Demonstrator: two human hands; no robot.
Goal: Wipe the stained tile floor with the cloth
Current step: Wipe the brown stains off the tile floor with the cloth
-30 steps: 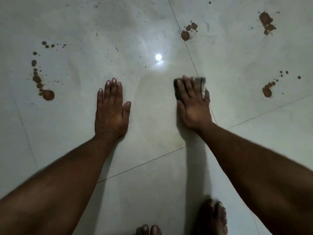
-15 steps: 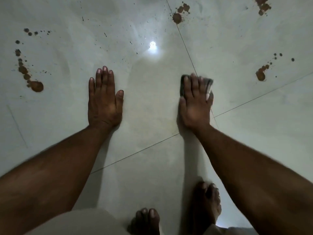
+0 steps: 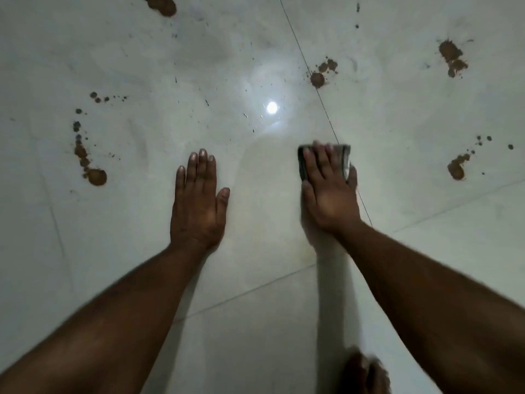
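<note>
Cloth point(image 3: 345, 160): small folded dark pad with a paler right edge, flat on the tile floor point(image 3: 255, 308), long axis running away from the person, roughly along the forearm. It lies right beside the diagonal grout line point(image 3: 321, 98), mostly covered by the fingers; only the far edge and both side edges show. Blurred, so weave and exact colour not readable.

Right hand point(image 3: 329, 194): palm down, fingers straight and together, pressing flat on the cloth, no curl round it.

Left hand point(image 3: 199, 206): palm down on bare tile well left of the cloth, fingers straight, thumb out to the side, holding nothing.

Floor: pale glossy tile, bright round light reflection point(image 3: 272, 107) ahead between the hands. Brown stains all clear of the cloth: splatter trail far left point(image 3: 95, 176), cluster on the grout line ahead of the cloth point(image 3: 318, 79), blotch top right point(image 3: 451, 56), smear with dots at right point(image 3: 456, 169), one at the top edge point(image 3: 163, 5). Fine dark specks scattered across the far tile.

Blurred bare foot point(image 3: 366, 371) at the bottom edge
</note>
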